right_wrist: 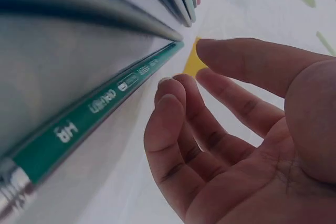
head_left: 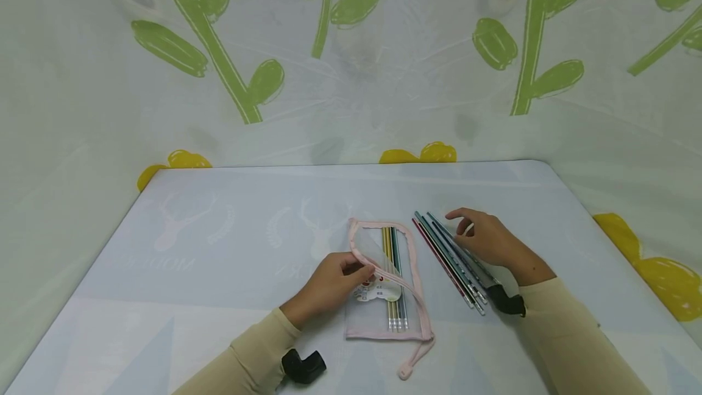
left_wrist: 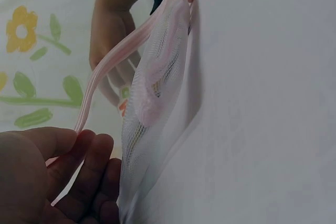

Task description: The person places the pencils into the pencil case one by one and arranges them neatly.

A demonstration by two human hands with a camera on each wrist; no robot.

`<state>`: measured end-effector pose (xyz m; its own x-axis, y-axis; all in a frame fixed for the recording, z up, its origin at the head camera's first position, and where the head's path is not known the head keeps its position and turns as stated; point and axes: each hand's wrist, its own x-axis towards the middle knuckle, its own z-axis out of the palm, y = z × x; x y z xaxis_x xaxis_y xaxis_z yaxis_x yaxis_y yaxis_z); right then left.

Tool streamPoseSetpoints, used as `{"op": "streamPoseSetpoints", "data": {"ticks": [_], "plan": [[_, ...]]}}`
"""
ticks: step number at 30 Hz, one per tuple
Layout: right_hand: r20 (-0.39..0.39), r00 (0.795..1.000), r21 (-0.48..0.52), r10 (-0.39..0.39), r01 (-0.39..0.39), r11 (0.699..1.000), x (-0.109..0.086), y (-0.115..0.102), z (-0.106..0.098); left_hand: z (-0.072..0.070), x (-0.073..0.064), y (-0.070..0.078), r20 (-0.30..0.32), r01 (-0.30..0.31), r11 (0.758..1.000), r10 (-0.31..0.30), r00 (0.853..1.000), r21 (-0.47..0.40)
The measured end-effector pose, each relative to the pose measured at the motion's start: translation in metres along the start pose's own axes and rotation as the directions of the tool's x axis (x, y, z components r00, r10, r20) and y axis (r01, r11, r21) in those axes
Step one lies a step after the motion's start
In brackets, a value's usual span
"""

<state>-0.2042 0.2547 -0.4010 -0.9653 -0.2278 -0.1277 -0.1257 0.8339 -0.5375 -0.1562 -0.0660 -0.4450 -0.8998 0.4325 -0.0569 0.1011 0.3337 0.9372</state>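
A see-through mesh pencil pouch (head_left: 362, 324) with pink edging lies on the table, several pencils (head_left: 393, 316) inside it. My left hand (head_left: 334, 278) pinches the pouch's pink zipper edge between thumb and fingers and lifts it; the left wrist view shows this pink strip (left_wrist: 107, 61) arching above the mesh side (left_wrist: 173, 77). Right of the pouch lies a bundle of loose pencils (head_left: 446, 255), mostly green and blue, with a red one at its left. My right hand (head_left: 485, 238) hovers at their right side, fingers bent loosely and holding nothing. A green pencil (right_wrist: 100, 100) runs beside its fingertips (right_wrist: 168, 111).
From the pouch's near right corner hangs a pink zipper pull (head_left: 406, 371). The pale table (head_left: 181, 285) carries faint printed deer heads. Behind it hangs a white sheet (head_left: 406, 90) with green leaves. Black wrist pieces (head_left: 304, 367) sit at both cuffs.
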Motion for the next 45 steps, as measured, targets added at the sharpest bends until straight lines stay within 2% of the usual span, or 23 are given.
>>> {"op": "streamPoseSetpoints", "data": {"ticks": [11, 16, 20, 27, 38, 45], "plan": [[0.064, 0.998, 0.039, 0.028, -0.03, 0.999, 0.0014, 0.0061, 0.0006, 0.0001, -0.0005, -0.0013, 0.007, -0.003, 1.0, 0.004, 1.0, -0.01], [0.079, 0.997, 0.031, 0.014, -0.016, 0.999, 0.0009, 0.0084, 0.0, 0.0006, -0.0001, -0.0011, 0.007, -0.004, 1.0, 0.004, 1.0, -0.011], [0.075, 0.997, 0.019, 0.006, -0.007, 1.0, 0.001, 0.0093, 0.0008, 0.0009, 0.0003, -0.0009, 0.004, 0.002, 1.0, -0.002, 1.0, -0.007], [0.074, 0.996, 0.008, 0.052, -0.052, 0.999, 0.0044, 0.008, 0.0038, 0.0011, 0.0003, -0.0006, 0.002, 0.008, 1.0, -0.008, 1.0, -0.003], [0.066, 0.996, 0.004, 0.052, -0.053, 0.999, 0.0049, 0.0052, 0.0065, 0.0006, -0.0011, 0.0022, -0.008, 0.011, 1.0, -0.011, 1.0, -0.012], [0.029, 0.999, 0.004, 0.045, -0.045, 0.999, 0.0033, 0.0027, 0.0032, 0.0006, -0.0009, 0.0039, -0.009, 0.011, 1.0, -0.011, 1.0, -0.008]]}}
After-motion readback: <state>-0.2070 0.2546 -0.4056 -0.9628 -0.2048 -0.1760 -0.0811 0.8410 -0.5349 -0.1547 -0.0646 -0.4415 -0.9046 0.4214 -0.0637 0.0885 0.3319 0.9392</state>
